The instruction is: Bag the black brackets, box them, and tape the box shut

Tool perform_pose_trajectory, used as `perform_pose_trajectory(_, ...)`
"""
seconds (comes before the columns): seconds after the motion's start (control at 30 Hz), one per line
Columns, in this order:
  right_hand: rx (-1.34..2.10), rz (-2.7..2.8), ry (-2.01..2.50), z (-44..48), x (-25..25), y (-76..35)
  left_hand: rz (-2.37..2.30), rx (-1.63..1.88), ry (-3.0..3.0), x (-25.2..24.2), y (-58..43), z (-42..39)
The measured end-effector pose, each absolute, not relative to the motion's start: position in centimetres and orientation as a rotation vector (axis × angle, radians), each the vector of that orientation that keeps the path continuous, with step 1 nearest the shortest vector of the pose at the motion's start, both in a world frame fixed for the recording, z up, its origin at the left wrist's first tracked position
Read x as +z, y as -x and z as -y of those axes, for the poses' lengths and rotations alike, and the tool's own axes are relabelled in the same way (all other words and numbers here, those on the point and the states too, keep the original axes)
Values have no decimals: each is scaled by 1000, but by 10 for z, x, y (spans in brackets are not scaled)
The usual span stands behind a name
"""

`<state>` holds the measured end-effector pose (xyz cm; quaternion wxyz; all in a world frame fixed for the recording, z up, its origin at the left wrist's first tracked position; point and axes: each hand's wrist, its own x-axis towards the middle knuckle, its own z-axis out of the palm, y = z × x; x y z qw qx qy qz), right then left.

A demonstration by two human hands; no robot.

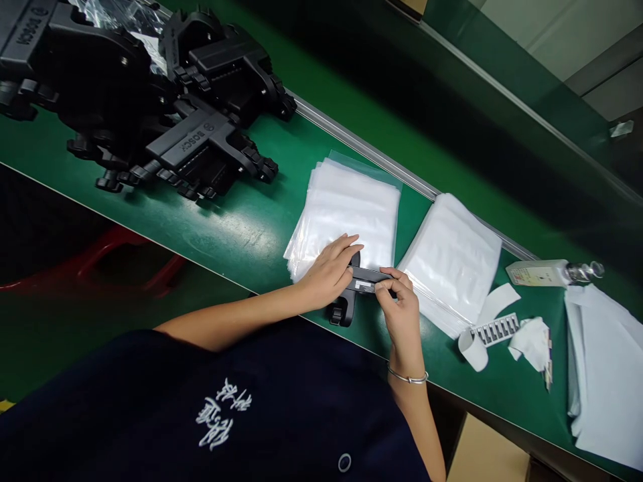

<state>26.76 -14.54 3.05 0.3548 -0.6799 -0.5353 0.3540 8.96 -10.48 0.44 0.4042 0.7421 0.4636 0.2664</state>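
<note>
A heap of black plastic parts [151, 100] lies at the far left of the green tabletop [241, 221], probably stock within arm's reach. Next comes a stack of clear bags [346, 214], fanned flat so that one can likely be peeled off singly. The left hand [329, 271] curls loosely over a single black part [351, 294] near the tabletop's front edge, apparently steadying it. The right hand [399, 311] is pinched narrow, thumb and forefinger on the part's end, where a small white label [364, 286] shows. Just beside it lie a second bag stack [452, 261], a label strip [495, 329], a white bottle [542, 272] and loose paper sheets [607, 375].
</note>
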Motion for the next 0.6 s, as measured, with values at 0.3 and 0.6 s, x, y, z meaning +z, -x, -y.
perform_pose_trajectory(0.3,913,1402,1770,145,30,-268,-1178,667,-1888,5,-90,104)
perform_pose_trajectory(0.6,885,1439,1810,146,33,-264,-1094,945,-2107,3,-81,108)
